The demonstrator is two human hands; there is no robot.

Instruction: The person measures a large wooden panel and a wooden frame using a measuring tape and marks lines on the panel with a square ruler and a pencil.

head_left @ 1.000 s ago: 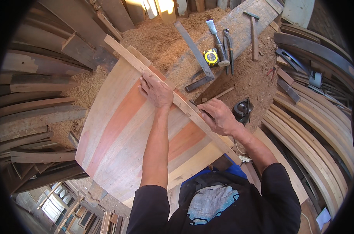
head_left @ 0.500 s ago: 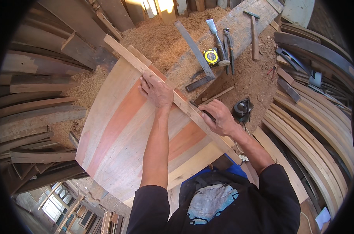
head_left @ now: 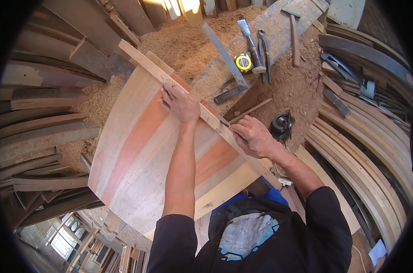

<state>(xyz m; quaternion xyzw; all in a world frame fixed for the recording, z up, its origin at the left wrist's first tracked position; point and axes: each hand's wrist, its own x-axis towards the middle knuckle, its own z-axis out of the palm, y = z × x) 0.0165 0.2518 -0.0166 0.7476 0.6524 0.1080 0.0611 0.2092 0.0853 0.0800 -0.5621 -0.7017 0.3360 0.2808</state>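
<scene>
A wide panel of pale and reddish boards lies in front of me. Along its far right edge runs a long, straight wooden strip, set at a slant. My left hand presses down on the strip and the board beside it, its fingers spread. Farther down the same strip, my right hand is closed around a slim dark tool. Only the tool's tip shows past the fingers, touching or just above the strip; its kind is hidden. Small dark marks show on the strip between my hands.
Beyond the panel lie a try square, a tape measure, a chisel, pincers and a hammer. A dark power tool sits right of my right hand. Curved planks are stacked at right, more boards at left.
My right hand has shifted slightly toward the left and turned over the tool, hiding more of it. The left hand stays at its place on the strip. The whole view has drifted slightly.
</scene>
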